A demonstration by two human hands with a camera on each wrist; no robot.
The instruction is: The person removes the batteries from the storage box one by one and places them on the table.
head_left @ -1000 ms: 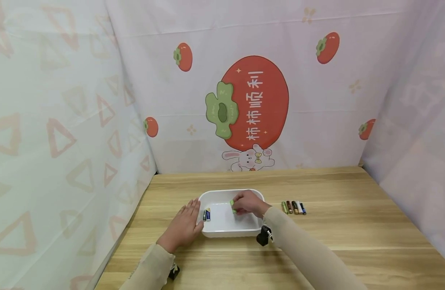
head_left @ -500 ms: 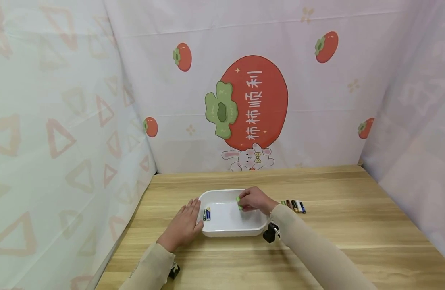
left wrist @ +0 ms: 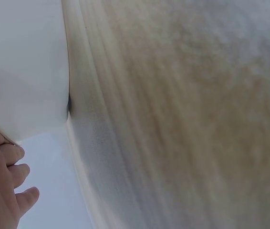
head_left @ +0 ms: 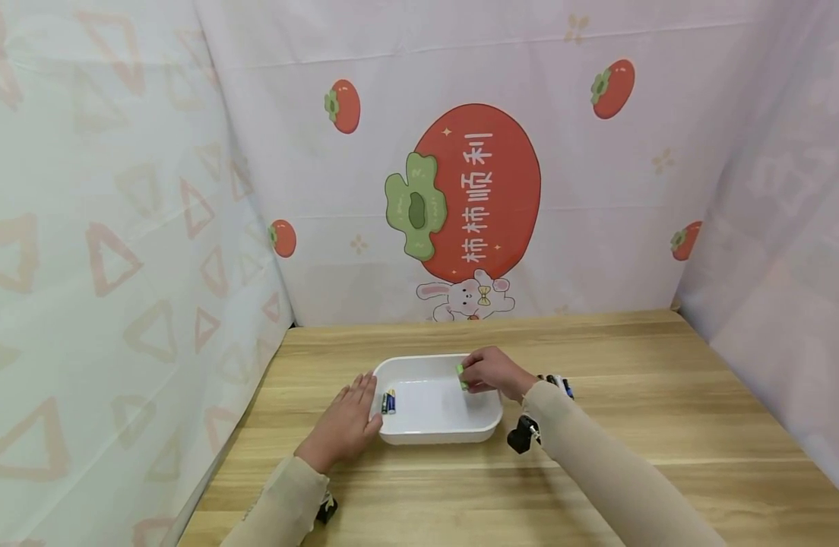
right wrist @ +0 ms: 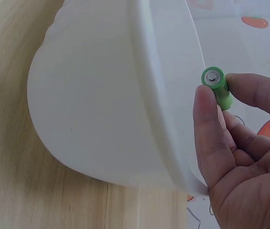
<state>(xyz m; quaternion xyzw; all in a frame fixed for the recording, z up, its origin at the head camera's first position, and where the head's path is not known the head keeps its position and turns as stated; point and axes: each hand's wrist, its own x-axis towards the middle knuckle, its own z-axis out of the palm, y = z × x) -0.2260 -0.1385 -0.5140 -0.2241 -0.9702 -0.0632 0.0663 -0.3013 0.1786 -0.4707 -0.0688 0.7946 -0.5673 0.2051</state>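
Note:
Between thumb and fingers my right hand [head_left: 496, 372] pinches a green battery [right wrist: 218, 86]; its metal button end shows in the right wrist view. In the head view that hand is over the right part of a white tray [head_left: 433, 437]. My left hand [head_left: 344, 419] lies with straight fingers against the tray's left side. Inside the tray, near its left wall, a dark green battery [head_left: 384, 403] and a blue battery [head_left: 392, 402] lie side by side. The left wrist view has the left fingertips [left wrist: 26, 199] beside the white tray wall [left wrist: 27, 71].
A row of batteries [head_left: 563, 384] lies on the wooden table [head_left: 631, 410] right of the tray, partly hidden by the right wrist. Printed fabric [head_left: 310, 152] stands along the table's back and sides. A small black wrist device [head_left: 522, 434] hangs below the right sleeve.
My right hand has moved to the right across the tray with the green battery, covering part of the battery row. My left hand has stayed at the tray's left side.

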